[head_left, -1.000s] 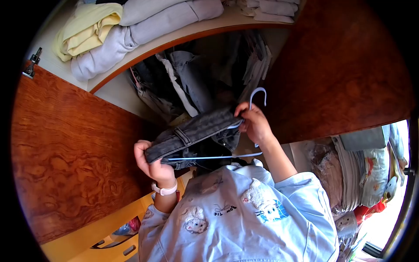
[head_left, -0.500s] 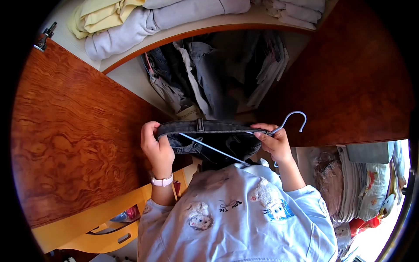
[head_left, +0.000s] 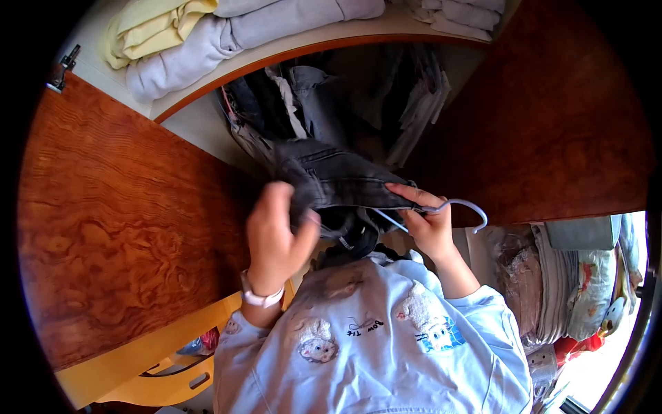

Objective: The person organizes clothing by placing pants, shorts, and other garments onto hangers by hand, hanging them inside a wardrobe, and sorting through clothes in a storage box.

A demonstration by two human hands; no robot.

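Dark grey jeans (head_left: 352, 183) are held up in front of my chest, their waist part tilted and folded over. My right hand (head_left: 431, 224) pinches the right end of the waistband together with a pale blue clothes hanger (head_left: 476, 215), whose hook sticks out to the right. The hanger's straight bar runs partly behind the jeans. My left hand (head_left: 276, 238), with a pale wristband (head_left: 262, 298), is at the left end of the jeans, dark cloth between thumb and fingers. That end is smeared by motion.
Ahead is an open wardrobe with hanging clothes (head_left: 314, 103) below a curved shelf (head_left: 276, 61). Folded yellow and pale cloths (head_left: 186, 65) lie on the shelf. Brown wooden doors (head_left: 131, 214) flank it. Stacked folded textiles (head_left: 552, 290) stand at right, a yellow wooden piece (head_left: 145, 379) lower left.
The left part of the jeans has swung up and inward, and the waistband no longer stretches level. My left hand has moved right, closer to my right hand. The hanger hook has tilted lower.
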